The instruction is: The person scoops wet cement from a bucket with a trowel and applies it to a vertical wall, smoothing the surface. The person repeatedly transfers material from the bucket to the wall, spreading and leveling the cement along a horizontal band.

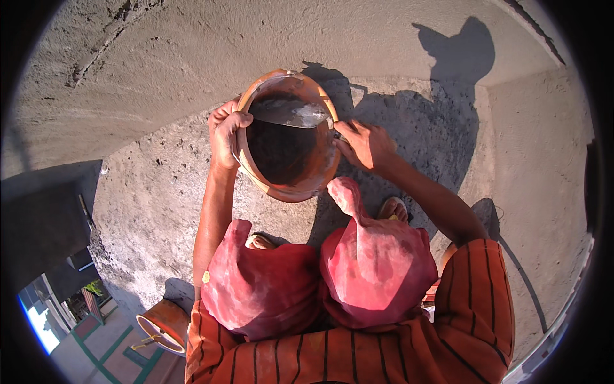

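Orange basin [281, 153], blade [278, 114] across; bucket [167, 317] at left

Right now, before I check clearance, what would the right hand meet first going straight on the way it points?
The right rim of the orange bucket; the right hand may already touch it, though depth is unclear.

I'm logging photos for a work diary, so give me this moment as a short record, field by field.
Left hand: the left hand grips the bucket's left rim, thumb on top
Right hand: the right hand is at the right rim, seemingly holding the trowel's handle
Bucket: orange bucket, its open top facing the camera, dark inside
Trowel: the trowel has its blade across the bucket's opening
Nearby: a second orange bucket, at lower left
Surroundings: rough grey wall, sunlit floor
Clothing: striped orange shirt, red trousers
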{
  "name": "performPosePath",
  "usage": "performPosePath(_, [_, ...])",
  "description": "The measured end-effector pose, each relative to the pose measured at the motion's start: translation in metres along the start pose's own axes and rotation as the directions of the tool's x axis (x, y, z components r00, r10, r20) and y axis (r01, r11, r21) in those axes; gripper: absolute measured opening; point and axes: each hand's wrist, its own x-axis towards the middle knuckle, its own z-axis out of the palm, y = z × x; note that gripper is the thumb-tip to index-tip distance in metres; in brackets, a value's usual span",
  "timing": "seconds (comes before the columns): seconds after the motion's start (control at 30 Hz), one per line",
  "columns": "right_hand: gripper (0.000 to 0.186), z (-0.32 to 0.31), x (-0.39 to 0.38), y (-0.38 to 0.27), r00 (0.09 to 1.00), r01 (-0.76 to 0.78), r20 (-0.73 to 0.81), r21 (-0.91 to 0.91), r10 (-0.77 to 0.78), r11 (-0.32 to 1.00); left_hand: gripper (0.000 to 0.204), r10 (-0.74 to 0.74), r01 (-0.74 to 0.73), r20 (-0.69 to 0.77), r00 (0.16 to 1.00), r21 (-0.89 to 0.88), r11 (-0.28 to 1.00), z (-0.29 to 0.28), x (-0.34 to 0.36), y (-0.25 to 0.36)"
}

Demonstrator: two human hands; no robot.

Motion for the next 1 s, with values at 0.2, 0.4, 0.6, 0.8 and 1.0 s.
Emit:
performPosePath(0.2, [0.036, -0.035, -0.001, -0.021, 0.987, 0.118, 0.136, -0.233, -0.088, 0.965, 0.018, -0.048, 0.048, 0.094, 0.994, 0.008, 0.999, -0.002, 0.009, -0.002])
performPosePath(0.4, [0.029, -0.019, 0.028, -0.021, 0.978, 0.209, 0.023, -0.230, -0.209, 0.951, 0.022, -0.053, 0.043, 0.120, 0.991, 0.088, 0.995, 0.029, 0.001, 0.000])
performPosePath(0.6, [0.017, -0.025, -0.004, -0.028, 0.937, 0.142, 0.338, -0.149, -0.084, 0.979, 0.020, -0.093, 0.022, 0.332, 0.939, 0.212, 0.977, 0.031, -0.012, -0.006])
performPosePath(0.8, [0.030, -0.058, 0.014, -0.027, 0.963, 0.084, 0.268, -0.318, 0.004, 0.944, 0.028, -0.129, 0.051, 0.290, 0.948, 0.263, 0.963, 0.050, -0.013, -0.008])
performPosePath(1.0, [0.019, 0.022, 0.006, -0.009, 0.892, 0.070, 0.436, 0.122, -0.117, 0.990, 0.027, -0.111, -0.007, 0.495, 0.862, 0.231, 0.973, 0.030, -0.009, -0.004])
